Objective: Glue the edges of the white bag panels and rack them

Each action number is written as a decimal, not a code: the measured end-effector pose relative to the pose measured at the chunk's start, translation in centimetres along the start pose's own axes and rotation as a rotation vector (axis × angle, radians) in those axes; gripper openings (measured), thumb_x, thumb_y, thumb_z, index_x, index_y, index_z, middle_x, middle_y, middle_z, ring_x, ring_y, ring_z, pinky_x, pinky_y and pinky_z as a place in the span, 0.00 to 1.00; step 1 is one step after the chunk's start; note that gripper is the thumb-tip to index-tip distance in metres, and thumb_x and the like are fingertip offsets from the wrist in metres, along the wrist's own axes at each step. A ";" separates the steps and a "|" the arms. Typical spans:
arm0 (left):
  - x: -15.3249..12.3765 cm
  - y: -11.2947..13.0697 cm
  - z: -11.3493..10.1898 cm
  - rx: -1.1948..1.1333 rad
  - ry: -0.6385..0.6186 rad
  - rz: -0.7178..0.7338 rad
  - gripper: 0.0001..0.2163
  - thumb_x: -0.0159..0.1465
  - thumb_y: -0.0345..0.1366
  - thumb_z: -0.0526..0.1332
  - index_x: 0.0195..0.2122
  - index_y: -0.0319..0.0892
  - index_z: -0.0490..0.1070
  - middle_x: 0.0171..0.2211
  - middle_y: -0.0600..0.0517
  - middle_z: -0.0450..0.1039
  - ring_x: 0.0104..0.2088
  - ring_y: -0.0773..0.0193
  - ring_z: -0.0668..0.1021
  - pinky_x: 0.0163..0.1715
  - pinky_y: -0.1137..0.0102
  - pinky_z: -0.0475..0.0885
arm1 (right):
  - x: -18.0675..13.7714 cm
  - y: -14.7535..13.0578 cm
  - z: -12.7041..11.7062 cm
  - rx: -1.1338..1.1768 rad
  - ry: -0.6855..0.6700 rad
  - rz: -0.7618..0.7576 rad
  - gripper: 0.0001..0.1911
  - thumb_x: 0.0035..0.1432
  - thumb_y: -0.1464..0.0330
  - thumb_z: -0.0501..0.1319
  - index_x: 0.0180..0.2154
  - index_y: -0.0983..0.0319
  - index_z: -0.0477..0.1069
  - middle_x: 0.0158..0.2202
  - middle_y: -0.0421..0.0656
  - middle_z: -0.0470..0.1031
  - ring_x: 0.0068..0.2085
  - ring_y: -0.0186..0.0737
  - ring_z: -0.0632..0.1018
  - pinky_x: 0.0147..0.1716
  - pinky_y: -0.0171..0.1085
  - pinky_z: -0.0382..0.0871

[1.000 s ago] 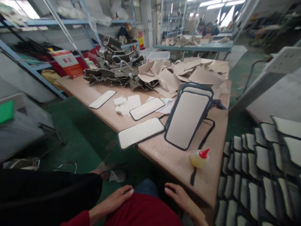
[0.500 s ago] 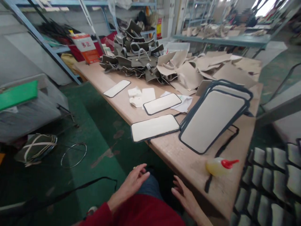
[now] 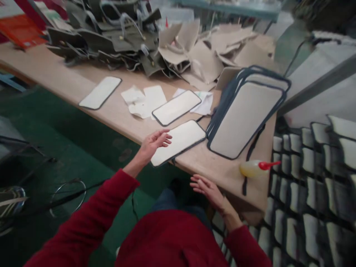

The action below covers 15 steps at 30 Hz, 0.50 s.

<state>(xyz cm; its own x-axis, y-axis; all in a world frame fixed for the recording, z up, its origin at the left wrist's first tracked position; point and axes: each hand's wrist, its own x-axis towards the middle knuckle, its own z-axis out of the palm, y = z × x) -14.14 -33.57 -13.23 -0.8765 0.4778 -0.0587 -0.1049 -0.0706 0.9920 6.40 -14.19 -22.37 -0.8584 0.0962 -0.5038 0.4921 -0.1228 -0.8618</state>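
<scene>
My left hand (image 3: 156, 145) hovers over the near left end of a white, dark-edged rounded panel (image 3: 182, 139) at the table's front edge. Its fingers are apart and hold nothing; whether they touch the panel I cannot tell. My right hand (image 3: 207, 189) is in front of the table edge, fingers stretched out, with nothing in it. Right of the panel leans a stack of larger white panels with dark edging (image 3: 246, 120). A smaller white panel (image 3: 177, 107) lies just behind, and another white panel (image 3: 100, 92) is farther left.
A squeeze bottle with a red nozzle (image 3: 251, 168) lies near the table's right corner. Crumpled white pieces (image 3: 136, 101) rest mid-table. Dark green bag pieces (image 3: 102, 42) and beige pieces (image 3: 205, 55) are heaped behind. Rows of pale curved pieces (image 3: 294, 196) stand at the right.
My left hand has risen and reached forward over the near panel. My right hand has come up closer to the table edge. The view has tilted down and shifted right.
</scene>
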 end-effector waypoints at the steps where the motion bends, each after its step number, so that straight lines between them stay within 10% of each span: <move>1: -1.0 -0.8 -1.0 0.042 -0.074 -0.051 0.20 0.58 0.46 0.63 0.46 0.37 0.71 0.37 0.46 0.76 0.35 0.62 0.77 0.36 0.69 0.70 | -0.3 0.4 -0.4 0.008 0.008 0.014 0.38 0.48 0.42 0.59 0.53 0.61 0.68 0.55 0.52 0.69 0.52 0.47 0.74 0.52 0.46 0.67; 8: -12.7 -10.1 -5.4 0.349 -0.270 -0.468 0.18 0.57 0.47 0.63 0.45 0.42 0.74 0.40 0.47 0.79 0.40 0.55 0.79 0.43 0.63 0.70 | -5.0 6.1 -1.7 -0.219 0.003 0.121 0.30 0.48 0.43 0.59 0.37 0.63 0.77 0.41 0.48 0.78 0.47 0.54 0.75 0.50 0.51 0.66; 15: -16.8 -14.0 -3.6 0.359 -0.295 -0.514 0.20 0.61 0.47 0.58 0.51 0.43 0.70 0.43 0.46 0.78 0.45 0.54 0.78 0.48 0.62 0.68 | -8.6 10.3 0.4 -0.340 -0.002 0.132 0.27 0.53 0.46 0.56 0.37 0.60 0.78 0.41 0.45 0.79 0.45 0.52 0.76 0.50 0.47 0.64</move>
<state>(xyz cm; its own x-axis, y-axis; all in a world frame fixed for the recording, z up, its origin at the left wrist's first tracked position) 0.37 -43.81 -26.52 -0.5872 0.5949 -0.5489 -0.2664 0.4982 0.8251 18.78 -16.65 -26.90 -0.7846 0.0991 -0.6120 0.6181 0.2012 -0.7599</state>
